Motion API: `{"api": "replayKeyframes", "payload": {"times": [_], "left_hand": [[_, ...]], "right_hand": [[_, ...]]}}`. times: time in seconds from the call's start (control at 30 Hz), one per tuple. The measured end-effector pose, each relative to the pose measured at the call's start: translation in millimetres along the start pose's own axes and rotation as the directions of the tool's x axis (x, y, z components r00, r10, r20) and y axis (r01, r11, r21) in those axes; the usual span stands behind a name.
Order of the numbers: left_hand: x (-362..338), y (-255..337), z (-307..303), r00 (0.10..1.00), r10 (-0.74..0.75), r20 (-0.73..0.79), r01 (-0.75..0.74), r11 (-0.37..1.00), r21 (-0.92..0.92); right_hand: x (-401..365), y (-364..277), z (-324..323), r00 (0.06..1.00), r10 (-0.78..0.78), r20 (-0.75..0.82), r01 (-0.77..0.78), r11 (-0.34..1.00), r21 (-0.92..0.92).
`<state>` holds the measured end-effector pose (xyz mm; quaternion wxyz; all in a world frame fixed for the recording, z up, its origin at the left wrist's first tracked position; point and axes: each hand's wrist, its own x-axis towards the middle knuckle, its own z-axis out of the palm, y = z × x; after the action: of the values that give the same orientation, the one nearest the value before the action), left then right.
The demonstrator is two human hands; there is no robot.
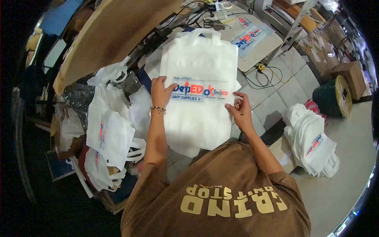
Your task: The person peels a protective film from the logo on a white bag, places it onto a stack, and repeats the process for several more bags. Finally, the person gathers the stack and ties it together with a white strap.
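Note:
A white tote bag (197, 126) lies flat in front of me with its handles at the far end, on top of more white fabric. Across its middle is a DepED print (188, 91), the left part within a bluish, film-like rectangle. My left hand (161, 93) rests at the bag's left edge, fingers apart, its thumb reaching to the print's left side. On the opposite edge is my right hand (241, 112). Its thumb and index finger are spread beside the print's right end, while the other fingers curl in. Neither hand visibly grips anything.
Printed bags (108, 132) hang in a pile on the left, below a large tan board (114, 35). More bags (310, 142) are stacked at right. Beyond sit printed transfer sheets (250, 38), scissors (215, 24) and cables (268, 81). A green roll (331, 96) stands far right.

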<state>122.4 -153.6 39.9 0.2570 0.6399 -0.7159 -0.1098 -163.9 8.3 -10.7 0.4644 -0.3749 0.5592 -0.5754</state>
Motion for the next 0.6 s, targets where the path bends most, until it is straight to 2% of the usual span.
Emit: {"api": "replayKeyframes", "payload": {"times": [0.1, 0.17, 0.2, 0.23, 0.3, 0.33, 0.37, 0.43, 0.47, 0.5, 0.53, 0.57, 0.6], "left_hand": [[-11, -7, 2, 0.999, -0.048, -0.023, 0.047, 0.997, -0.056], [-9, -20, 10, 0.979, -0.177, -0.104, 0.143, 0.952, -0.272], [-10, -15, 7, 0.965, -0.248, -0.082, 0.198, 0.899, -0.389], [-9, -14, 4, 0.958, -0.268, -0.106, 0.209, 0.899, -0.385], [-14, -16, -8, 0.978, -0.194, -0.077, 0.180, 0.971, -0.160], [-19, -13, -12, 0.976, -0.119, -0.182, 0.097, 0.987, -0.125], [-26, -14, -23, 0.972, -0.134, -0.195, 0.112, 0.987, -0.117], [-40, -15, -36, 0.938, -0.212, -0.272, 0.158, 0.965, -0.209], [-49, -36, -45, 0.943, -0.176, -0.283, 0.116, 0.969, -0.218], [-64, -23, -75, 0.931, -0.208, -0.301, 0.151, 0.968, -0.201], [-77, -58, -82, 0.897, -0.246, -0.366, 0.212, 0.968, -0.133], [-93, -61, -110, 0.870, -0.354, -0.344, 0.301, 0.933, -0.198], [-112, -75, -139, 0.871, -0.301, -0.387, 0.253, 0.952, -0.172]], "right_hand": [[4, 1, 1, 1.000, 0.015, 0.023, -0.017, 0.996, 0.089], [7, -1, -1, 0.997, 0.081, 0.000, -0.081, 0.997, 0.015], [5, -11, 0, 0.998, 0.060, -0.016, -0.059, 0.998, 0.035], [6, -10, 0, 0.998, 0.055, 0.017, -0.056, 0.998, 0.035], [9, -5, -2, 0.997, 0.075, -0.012, -0.075, 0.997, -0.022], [10, -6, -1, 0.998, 0.065, -0.022, -0.066, 0.997, -0.029], [11, -6, 0, 0.998, 0.066, 0.000, -0.066, 0.997, -0.028], [11, -5, -4, 0.995, 0.094, 0.014, -0.095, 0.991, 0.093], [11, -1, -3, 0.997, 0.073, 0.020, -0.075, 0.988, 0.132], [11, 0, -5, 0.998, 0.069, 0.007, -0.069, 0.990, 0.125], [12, 1, -7, 0.996, 0.090, 0.022, -0.092, 0.988, 0.122], [13, 0, -9, 0.993, 0.110, 0.038, -0.113, 0.986, 0.121], [13, -1, -9, 0.992, 0.115, 0.054, -0.119, 0.990, 0.079]]}}
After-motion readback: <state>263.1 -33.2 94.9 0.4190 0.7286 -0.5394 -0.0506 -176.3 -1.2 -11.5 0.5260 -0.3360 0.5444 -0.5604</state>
